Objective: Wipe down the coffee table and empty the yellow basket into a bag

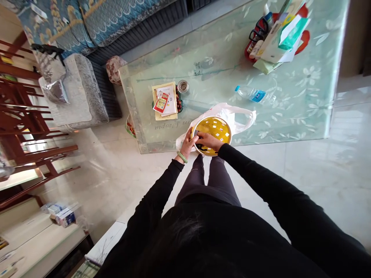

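A round yellow dish with a white rim and pale square patches [216, 129] sits on a white plastic bag [236, 116] at the near edge of the glass table [290, 104]. My left hand [188, 144], with a green bangle at the wrist, grips the dish's rim. My right hand [209, 141] lies across the dish, its fingertips on a small dark object [196, 133] close to my left thumb. My hands hide part of that object, so its kind cannot be told.
Papers and a small jar stand on the table beyond my hands, with a water bottle to the right. A red tray with tissues and glasses sits at the far corner. A sofa, a stool and wooden chairs stand left of the table.
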